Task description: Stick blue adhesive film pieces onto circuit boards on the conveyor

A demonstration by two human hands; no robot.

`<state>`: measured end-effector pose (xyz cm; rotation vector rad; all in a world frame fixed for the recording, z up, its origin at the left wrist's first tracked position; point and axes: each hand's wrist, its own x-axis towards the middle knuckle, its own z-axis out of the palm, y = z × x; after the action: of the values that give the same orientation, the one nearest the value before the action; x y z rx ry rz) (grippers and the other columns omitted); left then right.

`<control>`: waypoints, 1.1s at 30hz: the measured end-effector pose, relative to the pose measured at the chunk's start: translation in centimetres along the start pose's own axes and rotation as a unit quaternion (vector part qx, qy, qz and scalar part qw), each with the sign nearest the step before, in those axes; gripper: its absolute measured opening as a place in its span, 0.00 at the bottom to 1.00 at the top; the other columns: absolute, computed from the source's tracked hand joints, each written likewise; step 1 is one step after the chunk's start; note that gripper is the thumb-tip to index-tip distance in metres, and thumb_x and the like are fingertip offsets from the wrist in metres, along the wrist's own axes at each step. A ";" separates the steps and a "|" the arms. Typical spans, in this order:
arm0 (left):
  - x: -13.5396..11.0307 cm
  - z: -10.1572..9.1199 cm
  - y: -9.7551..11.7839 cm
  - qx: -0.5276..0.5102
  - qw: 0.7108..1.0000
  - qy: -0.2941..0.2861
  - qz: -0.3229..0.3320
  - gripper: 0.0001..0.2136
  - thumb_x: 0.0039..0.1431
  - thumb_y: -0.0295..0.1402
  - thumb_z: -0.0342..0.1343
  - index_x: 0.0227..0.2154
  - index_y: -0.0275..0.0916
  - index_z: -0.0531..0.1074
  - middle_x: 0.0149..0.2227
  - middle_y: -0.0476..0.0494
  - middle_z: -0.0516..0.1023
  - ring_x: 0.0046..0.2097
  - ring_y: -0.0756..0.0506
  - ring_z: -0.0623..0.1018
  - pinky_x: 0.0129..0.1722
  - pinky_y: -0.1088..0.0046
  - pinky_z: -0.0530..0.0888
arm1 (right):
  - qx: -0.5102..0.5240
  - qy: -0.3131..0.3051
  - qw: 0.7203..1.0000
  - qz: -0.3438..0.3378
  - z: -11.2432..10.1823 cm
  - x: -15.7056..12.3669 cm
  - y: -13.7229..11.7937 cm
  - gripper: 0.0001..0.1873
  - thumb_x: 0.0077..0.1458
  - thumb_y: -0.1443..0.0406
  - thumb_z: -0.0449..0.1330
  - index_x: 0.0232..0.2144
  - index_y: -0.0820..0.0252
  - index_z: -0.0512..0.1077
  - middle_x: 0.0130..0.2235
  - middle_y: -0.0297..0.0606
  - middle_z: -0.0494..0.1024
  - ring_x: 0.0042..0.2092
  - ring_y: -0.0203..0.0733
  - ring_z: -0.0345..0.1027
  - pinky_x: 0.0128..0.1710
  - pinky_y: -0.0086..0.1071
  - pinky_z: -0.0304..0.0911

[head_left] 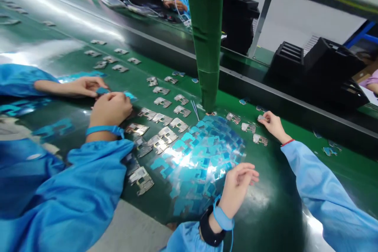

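In the foreground, the worker's left hand [238,191], wearing a light-blue wrist strap [223,215] over a black band [208,226], hovers with fingers loosely bent at the near right edge of a clear plastic sheet of blue film cutouts [203,157]; whether anything sits between those fingers cannot be told. The sheet lies flat on the glossy dark-green worktop [271,212], throwing back bright glare.

Farther out on the right, the worker's right hand [274,126], a red cord at the wrist, pinches a small grey piece [261,118] between thumb and fingertips, just above the worktop. Flat, notched, silver-coloured metal parts [260,139] lie just beside it, with more spread left of the sheet.

At left, a co-worker in a blue sleeve [88,181] bends both hands [110,108] around a small blue piece [102,91].

Slim metal tweezers [195,110] rest near the foot of a green-wrapped post [206,43] beyond the sheet.

In the background, past a long dark ledge [254,75], stand black box-shaped containers: a slotted one [291,53] beside a larger, tilted one [330,61] at right, and another [239,19] behind the post. Their contents cannot be made out. Farther back, another person's hand [177,4] shows beside white cables.
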<state>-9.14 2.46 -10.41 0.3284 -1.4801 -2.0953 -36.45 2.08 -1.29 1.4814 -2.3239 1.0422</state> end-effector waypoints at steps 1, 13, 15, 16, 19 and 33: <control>-0.2 0.0 -0.1 -0.007 1.000 0.013 0.012 0.20 0.60 0.38 0.53 0.50 0.29 0.66 0.45 0.31 0.77 0.43 0.44 0.79 0.45 0.68 0.76 | 0.029 -0.001 1.000 -0.005 -0.3 -1.3 -1.4 0.16 0.53 0.57 0.62 0.33 0.63 0.63 0.30 0.38 0.71 0.31 0.38 0.66 0.35 0.32 0.63; -5.9 -1.6 3.5 0.040 0.998 -0.002 0.049 0.13 0.67 0.37 0.51 0.40 0.32 0.74 0.31 0.44 0.75 0.31 0.54 0.74 0.34 0.83 0.74 | 0.212 -0.201 0.951 -0.098 -3.5 -17.7 -12.3 0.11 0.55 0.67 0.66 0.41 0.61 0.70 0.33 0.32 0.76 0.34 0.29 0.72 0.36 0.20 0.68; -6.7 -3.2 4.0 0.034 0.994 0.084 0.066 0.11 0.66 0.37 0.52 0.38 0.34 0.75 0.30 0.46 0.75 0.29 0.54 0.73 0.30 0.83 0.72 | 0.181 -0.153 0.964 -0.120 -1.9 -17.9 -11.4 0.13 0.58 0.65 0.64 0.46 0.60 0.69 0.42 0.37 0.77 0.44 0.33 0.73 0.46 0.26 0.70; -7.0 -4.1 4.1 0.017 0.987 0.136 0.083 0.10 0.65 0.37 0.55 0.38 0.36 0.75 0.30 0.47 0.75 0.28 0.54 0.73 0.28 0.83 0.71 | 0.138 -0.148 0.968 -0.147 -0.8 -18.0 -10.9 0.16 0.60 0.63 0.62 0.49 0.61 0.69 0.48 0.41 0.76 0.51 0.37 0.71 0.52 0.31 0.68; -7.8 -6.3 4.3 -0.032 0.967 0.232 0.100 0.10 0.57 0.38 0.60 0.37 0.37 0.77 0.31 0.46 0.76 0.25 0.53 0.72 0.21 0.81 0.66 | -0.002 -0.195 0.951 -0.242 3.3 -18.6 -9.5 0.33 0.60 0.54 0.60 0.61 0.66 0.61 0.64 0.51 0.61 0.65 0.53 0.55 0.62 0.51 0.58; -5.9 -6.9 0.5 0.218 0.965 0.143 -0.030 0.22 0.58 0.49 0.53 0.37 0.31 0.71 0.16 0.56 0.51 0.21 0.54 0.52 0.22 0.76 0.51 | 0.077 -0.143 0.949 -0.271 5.1 -18.0 -9.5 0.15 0.64 0.64 0.57 0.52 0.62 0.69 0.52 0.39 0.75 0.54 0.36 0.68 0.59 0.33 0.62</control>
<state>-0.74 0.21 -13.17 0.8129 -1.7523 -1.6579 -18.65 9.27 -9.81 2.2882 -1.8304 0.9086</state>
